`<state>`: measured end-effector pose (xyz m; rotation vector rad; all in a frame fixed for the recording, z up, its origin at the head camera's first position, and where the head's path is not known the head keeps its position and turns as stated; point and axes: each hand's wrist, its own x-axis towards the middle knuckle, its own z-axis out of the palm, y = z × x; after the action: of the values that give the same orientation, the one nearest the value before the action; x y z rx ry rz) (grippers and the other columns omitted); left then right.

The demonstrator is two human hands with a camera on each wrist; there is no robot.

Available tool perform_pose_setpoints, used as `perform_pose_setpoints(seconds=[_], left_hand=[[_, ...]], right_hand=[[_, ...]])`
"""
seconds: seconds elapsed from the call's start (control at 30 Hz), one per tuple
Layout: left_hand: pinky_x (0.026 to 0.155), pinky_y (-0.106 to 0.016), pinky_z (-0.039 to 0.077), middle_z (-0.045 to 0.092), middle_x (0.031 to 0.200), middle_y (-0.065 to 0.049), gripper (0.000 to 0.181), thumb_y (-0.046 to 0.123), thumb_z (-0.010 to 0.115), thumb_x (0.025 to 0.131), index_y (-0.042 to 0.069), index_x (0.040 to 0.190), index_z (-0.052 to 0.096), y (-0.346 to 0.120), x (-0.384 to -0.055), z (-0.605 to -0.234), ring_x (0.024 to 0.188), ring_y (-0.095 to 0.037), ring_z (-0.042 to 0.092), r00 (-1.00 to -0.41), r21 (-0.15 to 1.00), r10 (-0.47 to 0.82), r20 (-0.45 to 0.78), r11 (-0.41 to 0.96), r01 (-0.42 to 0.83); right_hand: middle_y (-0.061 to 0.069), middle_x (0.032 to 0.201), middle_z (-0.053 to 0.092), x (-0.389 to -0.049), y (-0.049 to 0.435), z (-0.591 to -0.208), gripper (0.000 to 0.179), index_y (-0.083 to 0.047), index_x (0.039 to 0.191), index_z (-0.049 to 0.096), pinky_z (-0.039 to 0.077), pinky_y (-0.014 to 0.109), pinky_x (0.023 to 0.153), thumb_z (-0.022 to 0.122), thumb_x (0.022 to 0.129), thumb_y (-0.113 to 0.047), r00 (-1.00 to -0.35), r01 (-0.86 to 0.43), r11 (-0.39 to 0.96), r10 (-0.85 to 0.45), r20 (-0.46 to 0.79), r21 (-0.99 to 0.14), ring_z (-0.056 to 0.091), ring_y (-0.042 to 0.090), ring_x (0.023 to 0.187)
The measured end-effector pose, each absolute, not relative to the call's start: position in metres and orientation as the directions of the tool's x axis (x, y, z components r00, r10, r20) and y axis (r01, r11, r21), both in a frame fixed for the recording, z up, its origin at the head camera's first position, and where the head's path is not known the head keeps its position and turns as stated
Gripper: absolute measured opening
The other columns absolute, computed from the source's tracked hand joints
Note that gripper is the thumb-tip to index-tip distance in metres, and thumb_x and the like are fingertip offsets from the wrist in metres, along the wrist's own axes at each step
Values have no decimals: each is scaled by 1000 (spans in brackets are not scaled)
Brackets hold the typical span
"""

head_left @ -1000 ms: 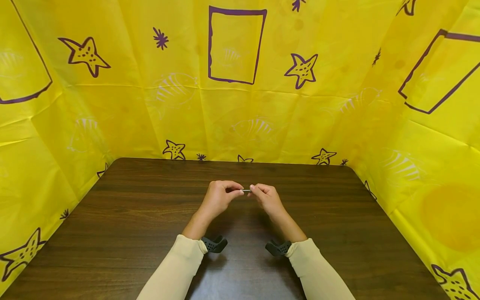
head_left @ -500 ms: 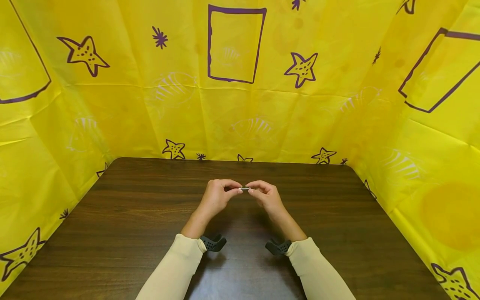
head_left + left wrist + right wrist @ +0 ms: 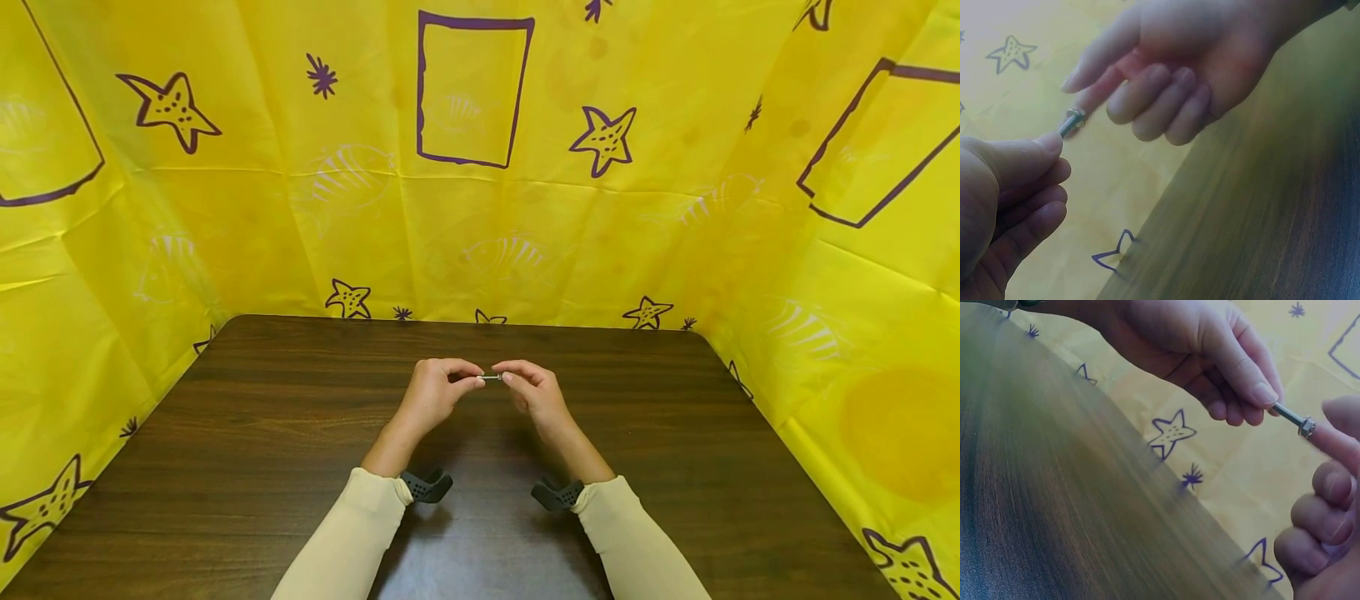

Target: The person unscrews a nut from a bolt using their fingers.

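Above the table, a small metal bolt [image 3: 1288, 414] spans the gap between both hands. My left hand [image 3: 435, 393] pinches one end of it between thumb and index finger, hiding that end. A hex nut [image 3: 1307, 428] sits round the other end, facing the right hand. My right hand [image 3: 540, 397] is at the nut with its index fingertip touching it, while the thumb stands apart. The other right fingers [image 3: 1150, 103] are curled toward the palm. Threads show on the bolt [image 3: 1067, 127] in the left wrist view.
A dark wood-grain table [image 3: 262, 450] lies under the hands. Yellow cloth [image 3: 480, 208] printed with purple starfish and frames hangs along the back and both sides. Each wrist carries a dark strap mount, such as the left one [image 3: 427, 487].
A second ago the right fingertips were closed round the nut end; since then the thumb and index finger have spread apart and shifted at the nut. The left hand has risen slightly, still pinching the bolt.
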<state>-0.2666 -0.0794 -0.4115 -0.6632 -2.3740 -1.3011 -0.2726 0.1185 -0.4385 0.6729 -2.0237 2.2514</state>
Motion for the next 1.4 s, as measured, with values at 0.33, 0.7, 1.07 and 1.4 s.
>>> perform_pose_setpoints(seconds=[0.33, 0.7, 1.07, 1.4], left_hand=[[70, -33, 52, 73, 83, 4, 7, 9, 80, 80, 8, 87, 78, -77, -266, -412, 79, -14, 67, -823, 689, 243, 514, 455, 565], [72, -35, 53, 72, 82, 3, 9, 9, 79, 81, 5, 88, 77, -77, -264, -412, 79, -15, 67, -828, 704, 249, 502, 438, 559], [70, -33, 53, 73, 83, 3, 8, 10, 79, 81, 7, 88, 77, -78, -266, -413, 78, -13, 67, -821, 691, 248, 515, 446, 568], [71, -34, 53, 73, 84, 2, 8, 10, 79, 81, 7, 88, 78, -80, -266, -412, 80, -15, 67, -821, 684, 242, 518, 458, 567]], right_hand=[[-2, 48, 34, -254, 114, -412, 44, 14, 76, 58, 23, 22, 42, 46, 105, -17, -952, -199, 101, -255, 168, -975, 26, 6, 41], [-4, 48, 33, -253, 113, -411, 44, 18, 77, 56, 20, 22, 42, 47, 104, -16, -943, -204, 53, -279, 181, -978, 26, 4, 41], [-4, 51, 35, -254, 115, -411, 30, 9, 80, 62, 23, 21, 43, 49, 102, -8, -928, -201, -34, -312, 202, -979, 27, 3, 42], [-3, 54, 38, -270, 119, -433, 20, 18, 108, 58, 25, 24, 44, 55, 96, 2, -926, -211, -102, -299, 232, -972, 29, 10, 44]])
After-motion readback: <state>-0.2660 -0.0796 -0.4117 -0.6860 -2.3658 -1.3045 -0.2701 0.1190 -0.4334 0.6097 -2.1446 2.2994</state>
